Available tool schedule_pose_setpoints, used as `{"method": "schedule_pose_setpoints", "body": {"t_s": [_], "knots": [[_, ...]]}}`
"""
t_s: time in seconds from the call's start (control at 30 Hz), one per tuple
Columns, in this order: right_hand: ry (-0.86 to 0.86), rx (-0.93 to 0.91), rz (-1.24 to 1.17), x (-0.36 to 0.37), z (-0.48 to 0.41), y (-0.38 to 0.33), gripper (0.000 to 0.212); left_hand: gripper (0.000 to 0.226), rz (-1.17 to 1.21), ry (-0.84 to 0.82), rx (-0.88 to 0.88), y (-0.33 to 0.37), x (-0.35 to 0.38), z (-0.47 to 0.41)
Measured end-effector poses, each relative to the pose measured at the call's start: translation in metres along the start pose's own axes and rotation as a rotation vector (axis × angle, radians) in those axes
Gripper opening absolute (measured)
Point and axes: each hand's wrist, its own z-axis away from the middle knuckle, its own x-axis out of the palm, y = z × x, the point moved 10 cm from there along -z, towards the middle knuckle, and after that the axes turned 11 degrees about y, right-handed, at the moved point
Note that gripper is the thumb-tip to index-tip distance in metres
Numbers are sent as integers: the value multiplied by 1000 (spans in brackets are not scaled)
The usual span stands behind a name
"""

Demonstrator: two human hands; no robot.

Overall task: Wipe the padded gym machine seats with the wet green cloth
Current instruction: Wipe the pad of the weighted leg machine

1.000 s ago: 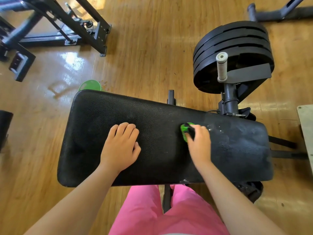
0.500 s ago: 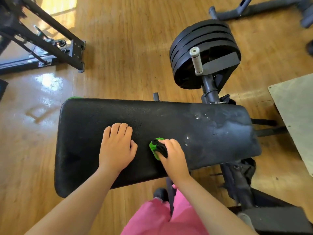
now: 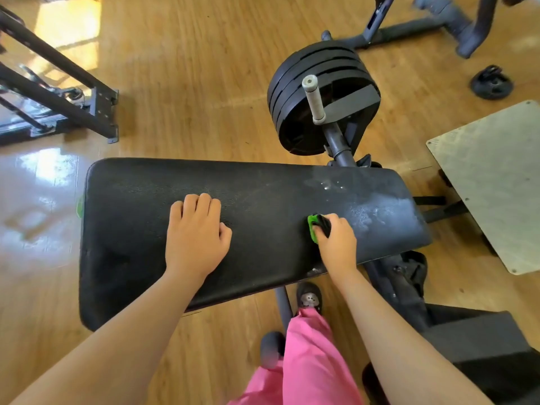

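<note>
Wiping stroke on the padded seat (image 3: 263, 200), centre frame

Our right hand (image 3: 336, 244), fingers (image 3: 339, 223) closed on the green cloth (image 3: 314, 228), has swept back rightward toward the damp sheen; our left hand (image 3: 195, 235) rests flat, holding nothing.

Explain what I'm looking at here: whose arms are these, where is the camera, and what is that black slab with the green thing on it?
The camera sits on a person's head, looking down, so the two bare arms are the wearer's own. The black slab is a padded gym seat on a wooden floor. The left hand rests flat on the pad, holding nothing. The right hand has its fingers closed on a bunched green cloth, pressed to the pad. The pad's right end looks wet and streaky. Behind it stands a stack of black weight plates with a grey handle.
</note>
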Motion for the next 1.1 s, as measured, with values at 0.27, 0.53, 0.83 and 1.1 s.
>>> {"method": "schedule_pose_setpoints", "body": {"t_s": [0.27,0.53,0.83,1.1], "knots": [[-59,-140,-147,7,60,-29,22,22,6,62,13,1,-2,1],[81,52,18,-12,9,48,28,20,2,100,22,0,0,1],[58,-102,-115,-10,81,-7,22,14,58,107,46,5,-6,5],[139,-135,-163,-9,111,25,33,34,132,0,169,77,9,48]]}}
